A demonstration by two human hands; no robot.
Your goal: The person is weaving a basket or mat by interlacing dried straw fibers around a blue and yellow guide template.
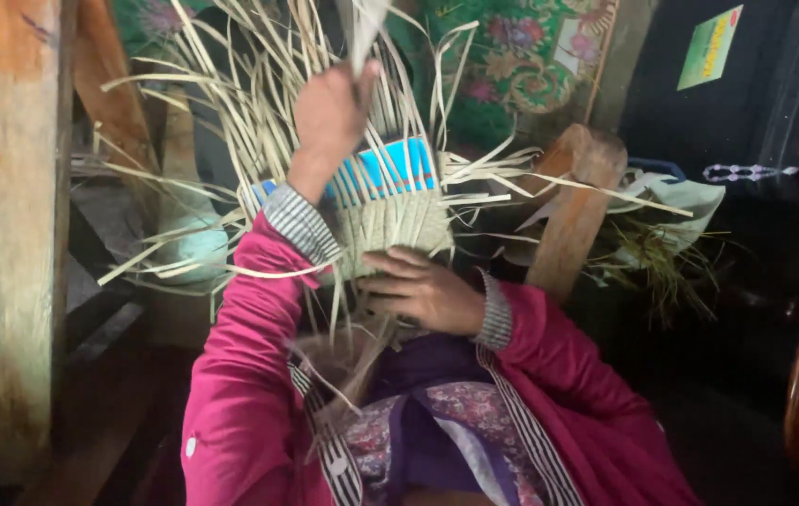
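Pulling one pale flat straw strip (362,28) taut toward twelve o'clock, left hand (329,112) fingers pinching it; right hand (423,290) fingers spread, bracing the half-woven straw basket (395,225); advisable keeping tension even.

left hand (329,112): pinches strip (362,33) | right hand (423,290): steadies woven basket (395,225)

Wooden post (13,234) upright at left. Floral green cloth (521,66) hangs behind. Rounded wooden block (573,201) right of centre; pale bag (690,201) with grass just beside it.
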